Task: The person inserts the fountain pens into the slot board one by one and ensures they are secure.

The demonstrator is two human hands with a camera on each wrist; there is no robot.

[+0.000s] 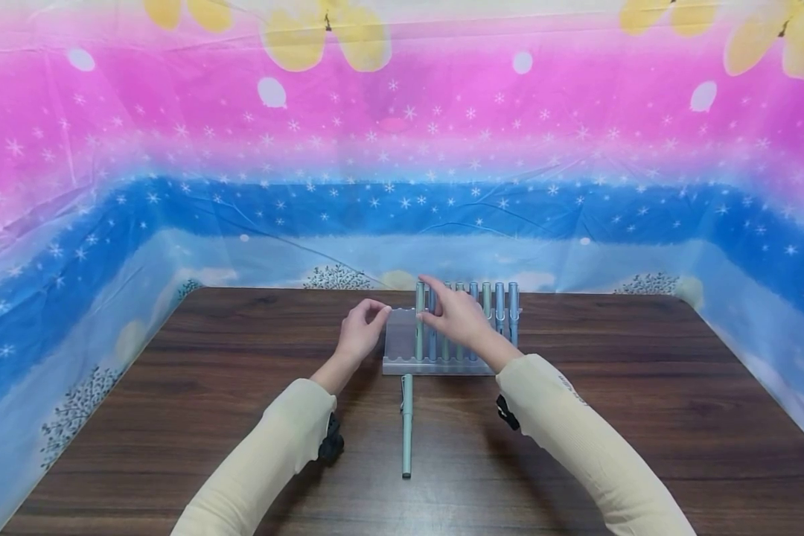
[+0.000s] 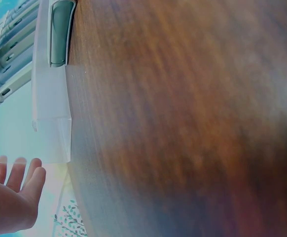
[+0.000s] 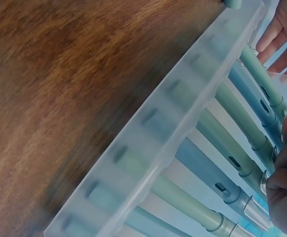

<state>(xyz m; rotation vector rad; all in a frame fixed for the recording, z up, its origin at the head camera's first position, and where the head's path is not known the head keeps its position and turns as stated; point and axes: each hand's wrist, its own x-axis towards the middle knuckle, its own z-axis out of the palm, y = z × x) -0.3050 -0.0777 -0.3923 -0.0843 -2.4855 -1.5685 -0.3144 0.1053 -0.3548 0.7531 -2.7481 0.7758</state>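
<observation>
Behind and to both sides, a printed plastic backdrop (image 1: 402,149), pink above, blue below, dotted with white stars and yellow blossoms at the top edge. Below that, a dark wood-grain table (image 1: 174,417) filling the lower half of the head view. Two arms in cream sleeves (image 1: 576,439) reaching in from the near edge.

At the far middle of the table, a frosted clear pen rack (image 1: 400,342) standing upright, its base strip resting on the wood (slots plain in the right wrist view (image 3: 148,143)). In the rack, a row of pens (image 1: 499,309) upright side by side, pale green and grey-blue, filling the middle and right; left part of the rack bare.

Right hand (image 1: 458,316) in front of the rack, fingers (image 1: 435,286) curled round the leftmost standing pen (image 1: 419,320), thumb and fingertips pinching its upper part. In the right wrist view, fingers (image 3: 281,177) closed about the pen barrels near the clips.

Left hand (image 1: 360,331) at the rack's left end, fingers (image 1: 378,309) lightly bent and narrow, tips touching the rack's top corner, holding nothing. In the left wrist view, fingers (image 2: 20,173) straight and loosely spread just beside the rack's edge (image 2: 52,113).

On the table just in front of the rack, one loose pen (image 1: 406,424) lying flat, pale green, pointing away from the person, far end touching or nearly touching the rack's base; well clear of both hands.
</observation>
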